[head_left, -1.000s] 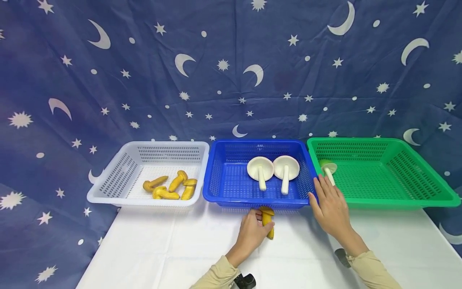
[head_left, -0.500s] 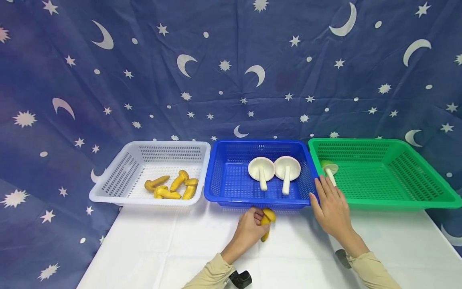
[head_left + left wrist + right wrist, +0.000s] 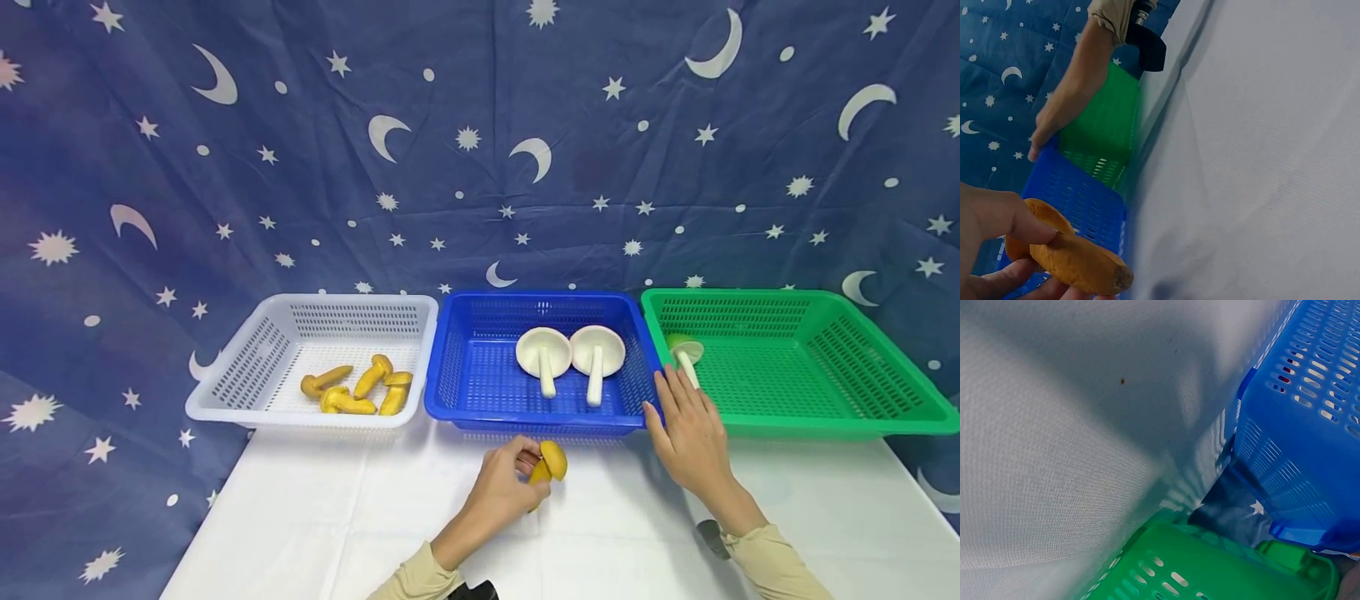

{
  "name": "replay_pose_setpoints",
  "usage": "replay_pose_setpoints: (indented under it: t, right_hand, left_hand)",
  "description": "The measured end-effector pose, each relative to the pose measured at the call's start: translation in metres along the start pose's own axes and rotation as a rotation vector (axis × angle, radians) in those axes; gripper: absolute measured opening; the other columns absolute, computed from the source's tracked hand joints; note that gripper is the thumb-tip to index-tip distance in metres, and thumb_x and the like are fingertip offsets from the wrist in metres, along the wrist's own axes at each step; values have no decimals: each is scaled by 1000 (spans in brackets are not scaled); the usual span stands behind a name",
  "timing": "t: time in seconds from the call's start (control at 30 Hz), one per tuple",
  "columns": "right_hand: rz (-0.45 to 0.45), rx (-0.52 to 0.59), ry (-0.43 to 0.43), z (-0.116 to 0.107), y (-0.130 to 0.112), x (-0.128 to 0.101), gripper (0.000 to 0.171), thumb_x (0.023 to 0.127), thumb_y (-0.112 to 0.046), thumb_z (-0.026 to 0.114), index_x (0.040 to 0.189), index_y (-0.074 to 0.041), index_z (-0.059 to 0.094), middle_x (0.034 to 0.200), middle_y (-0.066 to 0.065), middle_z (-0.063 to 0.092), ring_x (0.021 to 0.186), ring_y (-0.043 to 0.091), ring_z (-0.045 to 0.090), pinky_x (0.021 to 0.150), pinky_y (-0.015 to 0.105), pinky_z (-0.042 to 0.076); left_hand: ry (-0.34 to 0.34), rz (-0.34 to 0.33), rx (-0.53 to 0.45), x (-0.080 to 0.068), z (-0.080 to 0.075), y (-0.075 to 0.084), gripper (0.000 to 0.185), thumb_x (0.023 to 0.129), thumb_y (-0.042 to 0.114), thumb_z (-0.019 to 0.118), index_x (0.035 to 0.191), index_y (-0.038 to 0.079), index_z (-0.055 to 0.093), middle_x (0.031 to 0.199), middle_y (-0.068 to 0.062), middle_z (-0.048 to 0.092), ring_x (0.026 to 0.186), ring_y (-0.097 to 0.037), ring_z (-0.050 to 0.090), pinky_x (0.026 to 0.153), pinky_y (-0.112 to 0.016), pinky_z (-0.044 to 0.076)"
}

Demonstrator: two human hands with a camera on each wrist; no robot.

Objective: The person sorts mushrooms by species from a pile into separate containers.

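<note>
My left hand grips a yellow toy mushroom just above the white table, in front of the blue basket; in the left wrist view the mushroom lies between thumb and fingers. My right hand rests with straight fingers on the near rims where the blue basket meets the green basket. Two white mushrooms lie in the blue basket. A pale green mushroom lies in the green one. The right wrist view shows only the basket corners.
A white basket at the left holds several yellow mushrooms. A white cloth covers the table. A star-and-moon blue backdrop hangs behind and drapes past the table's sides.
My left hand has drawn back a little toward me and to the left, lifting and turning the yellow mushroom so its cap points up. The right hand has stayed put.
</note>
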State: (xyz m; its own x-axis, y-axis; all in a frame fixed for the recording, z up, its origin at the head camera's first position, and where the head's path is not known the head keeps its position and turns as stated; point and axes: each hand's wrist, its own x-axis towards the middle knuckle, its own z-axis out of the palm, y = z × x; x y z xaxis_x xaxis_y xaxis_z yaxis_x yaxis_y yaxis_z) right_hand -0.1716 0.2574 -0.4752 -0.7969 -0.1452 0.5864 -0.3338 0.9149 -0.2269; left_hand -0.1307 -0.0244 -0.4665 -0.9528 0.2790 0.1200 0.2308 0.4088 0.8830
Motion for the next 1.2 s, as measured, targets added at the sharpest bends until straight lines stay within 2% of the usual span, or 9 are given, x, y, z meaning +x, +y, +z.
replay_pose_setpoints:
  t: [0.17,0.23,0.4,0.5,0.6,0.9,1.2]
  right_hand:
    - [3,5,-3,1,1,-1,52,98,-30,45,136,6,45,143,24,38,137,36,27,105,60,26]
    - [2,8,-1,1,1,-1,52,98,-30,45,136,6,45,143,24,38,137,36,27,105,60,26]
    - [0,9,5,1,2,0,52,98,-30,45,136,5,45,143,24,39,137,36,28,104,60,27]
    - [1,6,6,1,2,0,52,98,-30,45,136,5,45,143,24,39,137,36,28,104,60,27]
    - [2,0,5,1,2,0,52,98,-30,45,136,5,45,143,23,39,137,36,28,104,60,28]
    - [2,-4,2,1,1,-1,52,97,-30,46,136,5,46,143,23,39,136,37,30,103,60,29]
    - [5,-3,1,0,0,0,52,97,-29,46,136,5,46,143,24,39,136,37,30,102,60,29]
  left_hand:
    - [-25,31,7,-7,-15,13,31,72,8,71,102,7,63,87,5,63,79,-9,60,78,-35,52]
    - [-26,53,12,-9,-23,19,32,72,9,71,103,7,63,88,4,64,80,-9,60,75,-32,53]
    - [10,136,39,-8,-42,32,30,73,6,70,102,8,63,87,1,65,79,-11,61,61,-21,53]
    - [41,177,59,-4,-55,39,30,73,5,69,102,6,63,89,0,66,80,-13,62,61,-21,53]
    - [72,188,82,0,-68,43,30,73,4,70,103,5,63,91,-2,66,82,-14,62,62,-23,54]
    - [181,192,149,16,-107,46,33,71,3,72,103,6,64,93,-1,67,84,-11,61,62,-27,55]
    - [240,215,206,30,-143,43,33,71,2,71,103,5,64,92,-5,67,87,-15,61,65,-31,56]
